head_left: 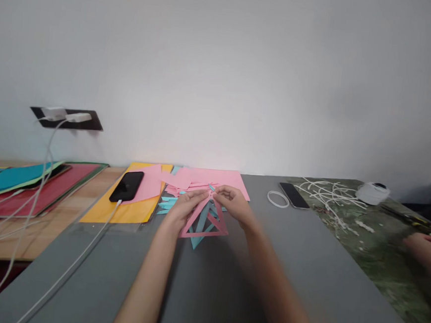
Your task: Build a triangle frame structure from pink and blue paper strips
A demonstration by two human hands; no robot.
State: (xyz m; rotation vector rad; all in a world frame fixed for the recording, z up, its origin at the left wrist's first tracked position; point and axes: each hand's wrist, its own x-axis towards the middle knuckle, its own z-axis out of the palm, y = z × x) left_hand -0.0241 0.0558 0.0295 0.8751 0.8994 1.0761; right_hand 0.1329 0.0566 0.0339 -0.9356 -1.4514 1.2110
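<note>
Between my hands, above the grey table [213,286], is a paper ornament [204,234] made of pink and light-blue strips folded into triangles. My left hand [190,202] pinches its upper left part. On the other side, my right hand [233,201] has thumb and fingertips closed at the ornament's top, where a small blue tip sticks up. The exact fold under my fingertips is hidden. Just behind lie pink paper sheets [219,177] and cut light-blue paper pieces [165,205].
A black phone [127,186] with a charging cable rests on a yellow sheet [101,212]. Rightward are a white ring [277,199], another phone [294,195] and tangled white cord [334,196]. Another person's hand [427,248] holds a tool at far right. Coloured folders [68,184] lie left.
</note>
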